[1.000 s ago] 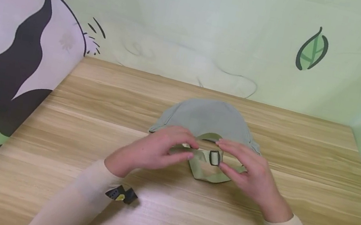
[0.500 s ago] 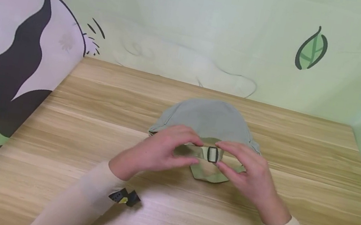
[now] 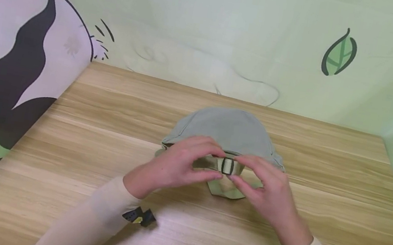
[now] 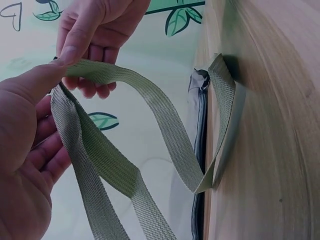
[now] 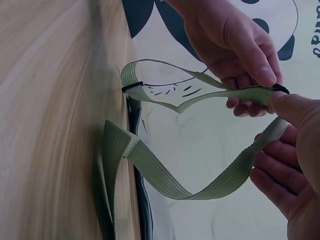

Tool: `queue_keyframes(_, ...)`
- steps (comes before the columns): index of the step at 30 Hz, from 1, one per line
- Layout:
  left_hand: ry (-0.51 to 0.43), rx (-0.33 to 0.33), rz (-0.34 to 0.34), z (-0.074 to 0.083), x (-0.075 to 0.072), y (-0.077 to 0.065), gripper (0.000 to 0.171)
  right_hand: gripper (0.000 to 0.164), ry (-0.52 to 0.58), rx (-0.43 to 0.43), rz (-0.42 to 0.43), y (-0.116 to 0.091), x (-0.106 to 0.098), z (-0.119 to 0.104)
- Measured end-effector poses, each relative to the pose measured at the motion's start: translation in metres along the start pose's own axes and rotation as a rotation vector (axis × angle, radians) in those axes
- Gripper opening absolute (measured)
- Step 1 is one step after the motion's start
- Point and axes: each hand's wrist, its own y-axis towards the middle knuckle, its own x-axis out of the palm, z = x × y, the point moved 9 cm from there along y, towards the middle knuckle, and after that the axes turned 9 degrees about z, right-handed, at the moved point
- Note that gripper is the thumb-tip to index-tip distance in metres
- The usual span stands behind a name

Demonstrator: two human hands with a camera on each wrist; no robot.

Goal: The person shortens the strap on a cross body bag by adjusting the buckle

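A grey fabric bag with a pale green webbing strap lies on the wooden table. Raised in front of the bag is the strap's black slider buckle. My left hand pinches the strap at the buckle's left side between thumb and fingers. From the other side, my right hand pinches it at the buckle's right edge. Both wrist views show the webbing hanging in loops below the fingers. In the right wrist view the thumbs nearly meet at the buckle, which they mostly cover.
The wooden table reaches back to a pale green wall printed with leaves. A panda drawing covers the left wall. Black wrist devices sit at both beige sleeves.
My left hand has moved right, and its fingertips have come up to the buckle. The buckle has shifted slightly left and up, with my right hand following it left.
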Motion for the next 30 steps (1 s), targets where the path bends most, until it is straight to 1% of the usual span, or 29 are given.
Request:
queue_keyframes(6, 0.006, 0.025, 0.003, 0.002, 0.0, 0.0, 0.036, 0.038, -0.014, 0.001, -0.018, 0.001, 0.003, -0.002)
queue_keyframes(9, 0.01, 0.035, 0.0, 0.003, 0.0, -0.001, 0.035, 0.037, -0.001, 0.004, -0.027, 0.0, 0.005, -0.003)
queue_keyframes(12, 0.015, 0.034, 0.004, 0.003, -0.001, -0.001, 0.033, 0.036, 0.007, 0.013, -0.039, -0.001, 0.006, -0.001)
queue_keyframes(16, 0.006, 0.03, 0.031, 0.002, -0.005, -0.002, 0.033, 0.034, 0.008, 0.026, -0.051, -0.006, 0.007, 0.003)
queue_keyframes(19, -0.01, 0.017, 0.051, 0.0, -0.011, -0.003, 0.032, 0.035, 0.006, 0.034, -0.041, -0.01, 0.005, 0.008)
queue_keyframes(21, -0.028, 0.003, 0.051, -0.001, -0.013, -0.004, 0.031, 0.037, 0.011, 0.04, -0.029, -0.013, 0.003, 0.01)
queue_keyframes(24, -0.057, -0.006, 0.047, -0.003, -0.016, -0.005, 0.028, 0.036, 0.047, 0.045, -0.012, -0.015, -0.001, 0.012)
queue_keyframes(30, -0.11, 0.006, 0.057, -0.004, -0.018, -0.007, 0.027, 0.033, 0.148, 0.043, 0.018, -0.013, -0.006, 0.009)
